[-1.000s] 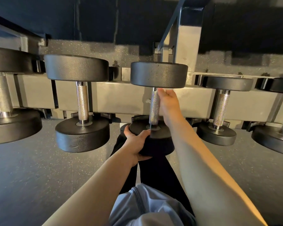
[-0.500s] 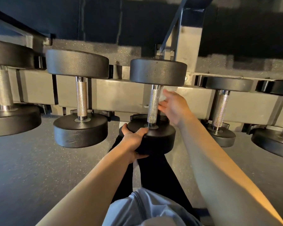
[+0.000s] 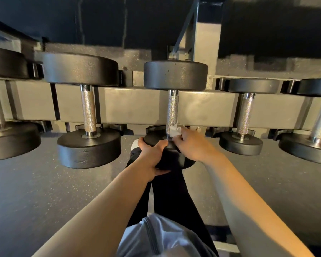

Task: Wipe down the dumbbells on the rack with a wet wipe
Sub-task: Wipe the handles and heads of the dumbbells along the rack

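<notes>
You have one view only, from your head, looking steeply down and forward. It sits close above your fingers (image 3: 157,145), with the rack (image 3: 137,106) just beyond them

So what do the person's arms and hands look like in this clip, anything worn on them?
Both forearms are bare from the frame's lower edge to the wrist; no sleeves show. The left hand and right hand wear no gloves, and no rings, watch or bracelets can be seen. Below, between the arms, a light grey-blue top with a dark seam and black trousers are visible.

Speckled floor (image 3: 44,191); black wall (image 3: 100,19)
</notes>
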